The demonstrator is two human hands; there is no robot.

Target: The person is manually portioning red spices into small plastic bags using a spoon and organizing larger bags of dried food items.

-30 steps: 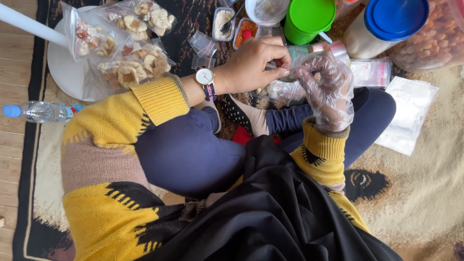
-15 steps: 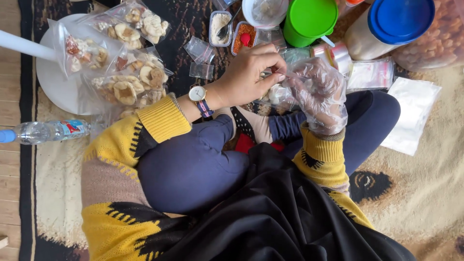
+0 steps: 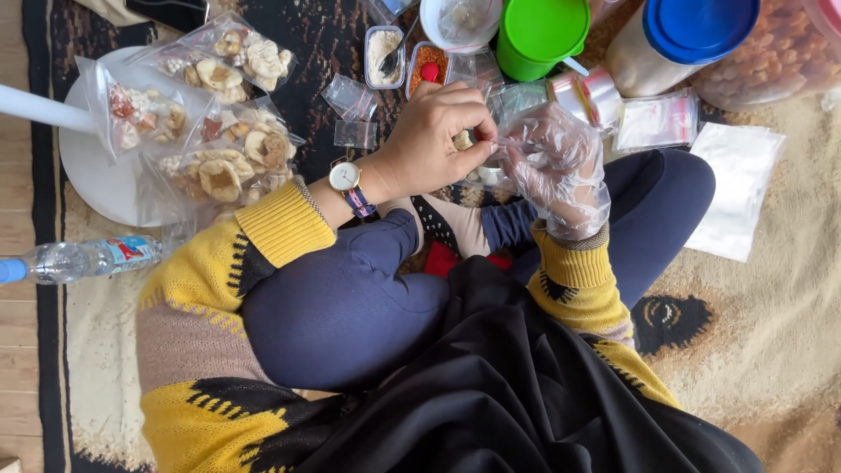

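Where both hands (image 3: 491,144) meet, small bag (image 3: 498,138).

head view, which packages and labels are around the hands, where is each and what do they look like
Clear plastic bags of pale dried snack slices: piled on the white round plate, upper left.
Clear plastic water bottle, blue cap, blue-and-red label: lying on its side, far left.
Small empty clear pouches: on the dark rug, above the left hand.
Flat white sachet: right of the knee.
Small clear bag: between the left hand and the gloved right hand.
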